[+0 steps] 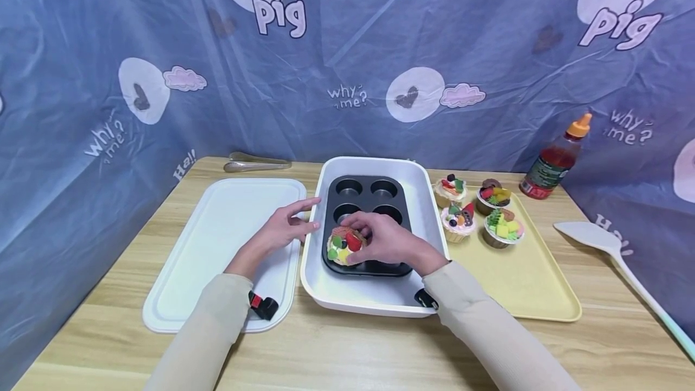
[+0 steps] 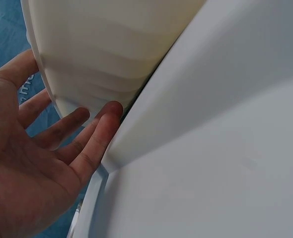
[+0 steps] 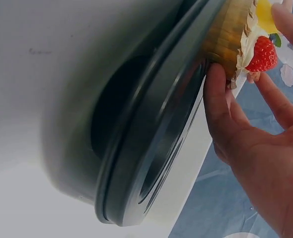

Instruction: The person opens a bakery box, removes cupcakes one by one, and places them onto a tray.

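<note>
My right hand (image 1: 388,239) pinches a cupcake (image 1: 343,248) topped with a strawberry, yellow fruit and green leaves, over the front left cup of a black muffin pan (image 1: 402,192). In the right wrist view the cupcake's golden wrapper (image 3: 227,37) is at the pan's rim, with fingers and thumb around it. The pan lies inside a white deep tray (image 1: 422,198). Against that tray's left side rests my left hand (image 1: 279,229), its fingers spread and loosely bent; the left wrist view has the fingertips (image 2: 114,108) along the tray's outer wall (image 2: 107,49).
Several decorated cupcakes (image 1: 458,219) stand on a yellow tray (image 1: 521,276) to the right. A flat white tray (image 1: 222,258) lies left, with metal tongs (image 1: 257,165) behind it. A sauce bottle (image 1: 555,162) and a long white spoon (image 1: 619,252) are at the far right.
</note>
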Demonstrator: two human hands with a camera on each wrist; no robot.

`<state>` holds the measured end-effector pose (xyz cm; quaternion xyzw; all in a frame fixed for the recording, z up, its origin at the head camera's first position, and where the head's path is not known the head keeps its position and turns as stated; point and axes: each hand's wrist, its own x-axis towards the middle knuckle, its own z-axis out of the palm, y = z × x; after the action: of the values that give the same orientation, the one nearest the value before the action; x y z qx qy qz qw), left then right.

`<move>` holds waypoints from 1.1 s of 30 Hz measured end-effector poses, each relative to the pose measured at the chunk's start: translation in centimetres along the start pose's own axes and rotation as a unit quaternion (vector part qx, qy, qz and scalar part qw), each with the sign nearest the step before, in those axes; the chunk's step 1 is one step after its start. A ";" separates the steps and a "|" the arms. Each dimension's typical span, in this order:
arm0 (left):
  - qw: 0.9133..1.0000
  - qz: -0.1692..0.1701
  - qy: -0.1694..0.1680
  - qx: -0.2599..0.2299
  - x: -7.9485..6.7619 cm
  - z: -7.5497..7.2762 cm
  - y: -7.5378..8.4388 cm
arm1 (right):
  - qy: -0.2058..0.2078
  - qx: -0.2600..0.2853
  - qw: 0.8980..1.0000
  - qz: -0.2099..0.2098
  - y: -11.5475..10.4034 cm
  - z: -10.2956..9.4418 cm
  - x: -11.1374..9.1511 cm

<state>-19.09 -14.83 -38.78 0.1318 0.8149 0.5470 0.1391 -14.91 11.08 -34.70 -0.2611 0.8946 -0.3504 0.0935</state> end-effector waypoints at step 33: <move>1.000 0.005 0.000 -0.001 -0.1 0.0 0.1 | 0.002 -0.031 0.999 -0.032 -0.3 0.3 -0.3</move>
<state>-19.01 -14.81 -38.72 0.1358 0.8137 0.5484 0.1370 -14.49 10.88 -34.77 -0.2918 0.8963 -0.3260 0.0725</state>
